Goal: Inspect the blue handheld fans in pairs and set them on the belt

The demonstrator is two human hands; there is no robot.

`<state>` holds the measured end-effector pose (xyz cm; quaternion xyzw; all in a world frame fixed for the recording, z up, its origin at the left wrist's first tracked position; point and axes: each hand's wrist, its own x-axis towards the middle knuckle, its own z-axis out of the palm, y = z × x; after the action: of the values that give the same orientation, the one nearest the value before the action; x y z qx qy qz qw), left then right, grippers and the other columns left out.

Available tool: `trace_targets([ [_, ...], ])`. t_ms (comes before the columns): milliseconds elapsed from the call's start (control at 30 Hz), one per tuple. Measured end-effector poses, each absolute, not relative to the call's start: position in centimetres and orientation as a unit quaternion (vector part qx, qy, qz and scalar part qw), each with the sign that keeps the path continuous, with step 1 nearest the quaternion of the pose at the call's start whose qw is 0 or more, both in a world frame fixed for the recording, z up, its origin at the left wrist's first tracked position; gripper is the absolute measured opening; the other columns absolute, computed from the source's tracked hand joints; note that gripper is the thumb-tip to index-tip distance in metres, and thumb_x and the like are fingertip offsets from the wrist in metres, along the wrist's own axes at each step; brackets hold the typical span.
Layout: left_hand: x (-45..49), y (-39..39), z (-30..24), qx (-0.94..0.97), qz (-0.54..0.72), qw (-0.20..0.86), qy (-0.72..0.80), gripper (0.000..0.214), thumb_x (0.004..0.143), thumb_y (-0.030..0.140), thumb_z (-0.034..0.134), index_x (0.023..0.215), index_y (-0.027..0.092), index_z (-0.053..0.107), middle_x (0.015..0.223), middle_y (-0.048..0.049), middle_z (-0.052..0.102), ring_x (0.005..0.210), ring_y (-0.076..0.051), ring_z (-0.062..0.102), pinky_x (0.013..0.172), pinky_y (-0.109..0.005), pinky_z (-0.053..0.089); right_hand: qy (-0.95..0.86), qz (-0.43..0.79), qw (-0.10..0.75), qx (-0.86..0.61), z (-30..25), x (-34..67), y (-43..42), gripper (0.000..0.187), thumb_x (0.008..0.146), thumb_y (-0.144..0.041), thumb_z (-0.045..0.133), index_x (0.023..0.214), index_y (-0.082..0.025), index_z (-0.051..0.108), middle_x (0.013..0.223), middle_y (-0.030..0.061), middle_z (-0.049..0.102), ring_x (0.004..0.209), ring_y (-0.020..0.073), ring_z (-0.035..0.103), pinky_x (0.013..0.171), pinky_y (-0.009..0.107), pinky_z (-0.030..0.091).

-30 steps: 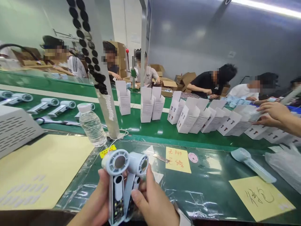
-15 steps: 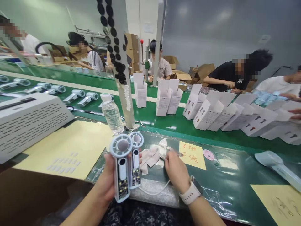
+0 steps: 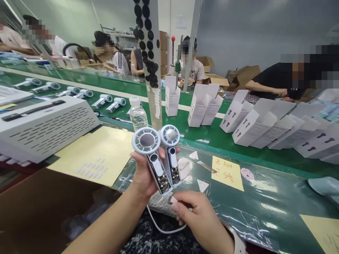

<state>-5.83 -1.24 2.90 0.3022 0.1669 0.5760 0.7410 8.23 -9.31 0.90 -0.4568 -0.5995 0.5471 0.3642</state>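
Observation:
Two pale-blue handheld fans with exposed circuit boards, the nearer fan [image 3: 160, 169] and the farther fan [image 3: 173, 164], lie side by side in my left hand [image 3: 144, 176]. Its fingers wrap round the handles, and both round heads point up. Just below the handle ends, my right hand [image 3: 196, 210] pinches the small plug [image 3: 173, 199] of a white cable [image 3: 165, 231]. The plug's tip sits close to the nearer fan's bottom end; whether they touch I cannot tell. Behind the fans lies a crumpled white cloth or paper [image 3: 185, 168], partly hidden.
A water bottle [image 3: 138, 116] stands by the post [image 3: 156, 106]. White cartons [image 3: 198, 106] and more fans [image 3: 102, 100] line the green belt. A vented metal box [image 3: 53, 127] is at left, near a yellow sheet [image 3: 116, 151] with small white strips. Several people work opposite.
My right hand has come from the crumpled white material down to the fans' lower ends, with the cable plug in its fingers. The fans have risen and tilted. The view has shifted left.

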Motion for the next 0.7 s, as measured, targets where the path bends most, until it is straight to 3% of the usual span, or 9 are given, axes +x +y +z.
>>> trace_targets([
  [167,-5.4,-1.9,3.1,0.301,0.563,0.752,0.164,0.061,0.051,0.076,0.073,0.063,0.017,0.068,0.090,-0.0097,0.077,0.081,-0.027,0.074,0.069,-0.033,0.060,-0.509,0.610,0.423,-0.437,0.0,7.1,-9.5,0.031,0.084,-0.044,0.063,0.065,-0.020,0.062,0.049,-0.0034,0.053,0.045,0.0126,0.051,0.047,0.023,0.042],
  [367,-5.8,-2.3,2.8,0.331,0.593,0.709,0.191,0.060,0.053,0.077,0.071,0.065,0.018,0.070,0.085,-0.0071,0.077,0.078,-0.026,0.073,0.067,-0.032,0.060,-0.427,0.637,0.460,-0.448,-1.4,5.8,-10.2,0.053,0.076,-0.070,0.064,0.065,-0.019,0.054,0.041,-0.0072,0.045,0.033,0.0074,0.039,0.036,0.019,0.030],
  [467,-5.8,-2.3,2.6,0.347,0.631,0.663,0.204,0.058,0.054,0.075,0.073,0.064,0.018,0.072,0.078,-0.0040,0.075,0.080,-0.025,0.073,0.065,-0.028,0.060,-0.385,0.649,0.473,-0.454,-1.6,5.2,-10.4,0.055,0.079,-0.073,0.058,0.067,-0.021,0.050,0.041,-0.0092,0.042,0.031,0.0067,0.034,0.033,0.018,0.024],
  [533,-5.8,-2.4,2.5,0.345,0.629,0.667,0.204,0.059,0.054,0.076,0.072,0.063,0.017,0.072,0.078,-0.0046,0.075,0.076,-0.025,0.073,0.061,-0.028,0.060,-0.431,0.640,0.465,-0.435,-1.5,5.3,-10.2,0.052,0.084,-0.070,0.056,0.068,-0.020,0.052,0.046,-0.0057,0.049,0.039,0.0092,0.044,0.042,0.020,0.035],
  [600,-5.8,-2.6,2.5,0.324,0.619,0.685,0.208,0.061,0.054,0.077,0.071,0.062,0.017,0.071,0.087,-0.0074,0.077,0.076,-0.025,0.073,0.064,-0.031,0.061,-0.504,0.608,0.451,-0.415,-1.2,5.7,-10.0,0.050,0.089,-0.065,0.053,0.072,-0.018,0.060,0.062,0.0016,0.063,0.059,0.0148,0.058,0.060,0.026,0.046],
  [700,-5.9,-2.9,2.6,0.273,0.614,0.710,0.209,0.062,0.054,0.077,0.071,0.060,0.016,0.069,0.104,-0.0099,0.077,0.083,-0.025,0.073,0.071,-0.034,0.061,-0.571,0.567,0.440,-0.399,-0.7,6.3,-9.9,0.046,0.093,-0.059,0.050,0.083,-0.018,0.068,0.083,0.0076,0.072,0.079,0.0209,0.063,0.074,0.032,0.047],
])
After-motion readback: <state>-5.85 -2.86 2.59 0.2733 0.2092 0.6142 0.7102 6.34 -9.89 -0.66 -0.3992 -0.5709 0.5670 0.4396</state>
